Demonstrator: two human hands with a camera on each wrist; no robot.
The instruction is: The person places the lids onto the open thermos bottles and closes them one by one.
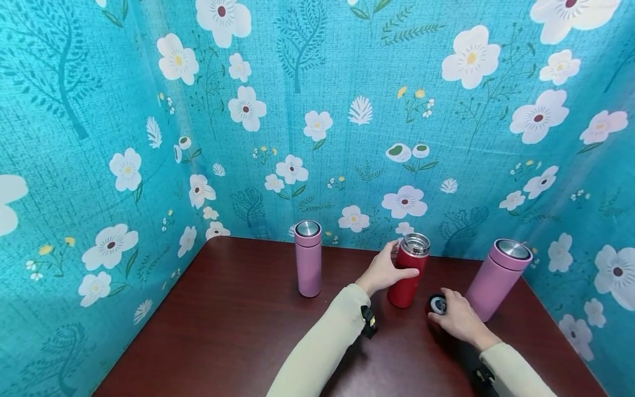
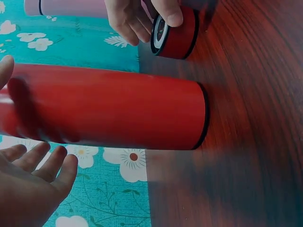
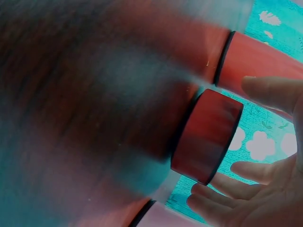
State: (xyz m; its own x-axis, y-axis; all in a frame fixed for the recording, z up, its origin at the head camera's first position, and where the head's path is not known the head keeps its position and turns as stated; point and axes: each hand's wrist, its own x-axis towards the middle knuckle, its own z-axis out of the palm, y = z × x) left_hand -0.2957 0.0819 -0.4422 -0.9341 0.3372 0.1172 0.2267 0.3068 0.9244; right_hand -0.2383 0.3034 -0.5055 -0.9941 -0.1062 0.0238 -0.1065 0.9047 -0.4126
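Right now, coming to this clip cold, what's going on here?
A person is handling a red bottle and its lid. The left hand is around the upright bottle, whose metal neck is uncovered. The right hand is around the red lid, which sits off the bottle on the table, its white ring facing up. How firmly either hand touches is hard to tell. A slim pink bottle and a wider pink bottle stand on either side, both lidded.
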